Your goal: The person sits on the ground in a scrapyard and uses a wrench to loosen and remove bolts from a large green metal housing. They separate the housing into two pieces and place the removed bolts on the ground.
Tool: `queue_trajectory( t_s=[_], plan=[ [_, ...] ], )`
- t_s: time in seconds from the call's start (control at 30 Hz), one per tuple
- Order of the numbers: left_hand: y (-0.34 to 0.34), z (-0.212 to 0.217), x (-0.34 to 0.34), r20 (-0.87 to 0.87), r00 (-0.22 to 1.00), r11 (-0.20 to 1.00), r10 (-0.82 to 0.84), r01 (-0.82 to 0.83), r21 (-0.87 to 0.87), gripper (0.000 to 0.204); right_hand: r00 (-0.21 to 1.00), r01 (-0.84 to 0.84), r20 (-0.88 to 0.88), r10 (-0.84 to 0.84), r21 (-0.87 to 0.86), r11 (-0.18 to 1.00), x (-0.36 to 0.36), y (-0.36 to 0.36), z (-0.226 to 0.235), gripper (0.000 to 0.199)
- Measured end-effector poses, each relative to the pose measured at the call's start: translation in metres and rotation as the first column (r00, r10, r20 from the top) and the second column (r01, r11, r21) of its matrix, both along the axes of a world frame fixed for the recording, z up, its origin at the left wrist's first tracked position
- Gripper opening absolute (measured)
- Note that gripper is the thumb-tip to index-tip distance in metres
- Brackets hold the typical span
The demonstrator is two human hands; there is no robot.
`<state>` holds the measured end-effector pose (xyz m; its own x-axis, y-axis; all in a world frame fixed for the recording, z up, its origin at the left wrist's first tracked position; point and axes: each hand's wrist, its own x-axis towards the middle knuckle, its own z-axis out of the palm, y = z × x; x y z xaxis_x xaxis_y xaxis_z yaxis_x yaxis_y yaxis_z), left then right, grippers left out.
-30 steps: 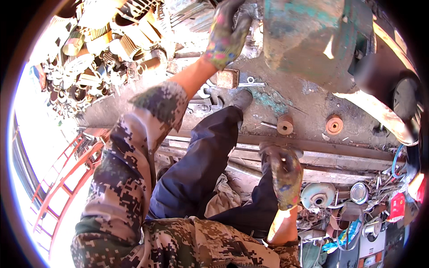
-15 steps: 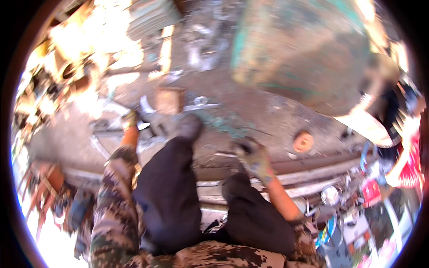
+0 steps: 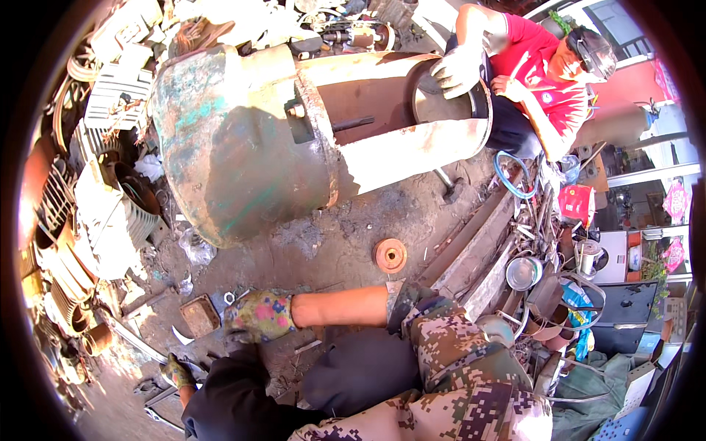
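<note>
My right hand, in a floral-patterned glove with dark fingertips, reaches left across my dark-trousered knees, low over the ground. Its fingers point down and are partly hidden, so their grip does not show. Close to it lie a metal ring like a nut and a rusty square block. My left hand, also gloved, is down at the lower left against thin metal strips. Whether its fingers close on a strip cannot be made out. A curved pale sliver lies between the strips and the block.
A large rusty cylindrical housing with an open side lies ahead. At its right end crouches a person in a red shirt, one gloved hand on the rim. An orange-brown pulley-like disc lies mid-ground. Scrap metal crowds the left; long beams lie right.
The view has swung to the right, bringing the whole housing and the other person into sight. My right hand has moved leftward across my knees, nearer the block; my left stays by the metal strips.
</note>
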<state>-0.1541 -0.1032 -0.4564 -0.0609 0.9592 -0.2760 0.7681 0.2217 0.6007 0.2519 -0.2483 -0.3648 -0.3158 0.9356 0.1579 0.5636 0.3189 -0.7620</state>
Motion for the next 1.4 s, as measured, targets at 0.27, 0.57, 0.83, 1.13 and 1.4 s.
queue_trajectory(
  t_s=[0.27,0.57,0.83,1.13,1.4],
  plan=[
    [0.018,0.134,0.076,-0.246,0.658,0.622,-0.712,0.753,0.215,0.035,0.952,0.147,0.106,-0.286,0.660,0.737,-0.053,0.040,0.094,0.031],
    [-0.018,0.256,0.356,-0.569,-0.435,-0.437,-0.698,0.888,-0.143,0.025,0.762,0.446,-0.360,-0.538,-0.310,0.840,0.041,-0.029,0.040,0.049],
    [0.128,0.272,0.471,-0.635,0.379,-0.172,-0.674,0.755,0.633,0.058,0.259,0.439,-0.606,-0.753,-0.620,0.650,0.148,-0.164,0.063,0.056],
    [0.153,0.232,0.481,-0.638,0.371,-0.005,-0.674,0.862,0.507,0.066,-0.373,0.340,-0.661,-0.651,-0.751,0.566,0.159,-0.213,0.002,0.052],
    [0.184,0.213,0.483,-0.795,0.350,-0.165,-0.494,0.860,0.482,0.066,-0.388,0.384,-0.493,-0.779,-0.855,0.350,0.152,-0.229,-0.020,0.060]
  ],
)
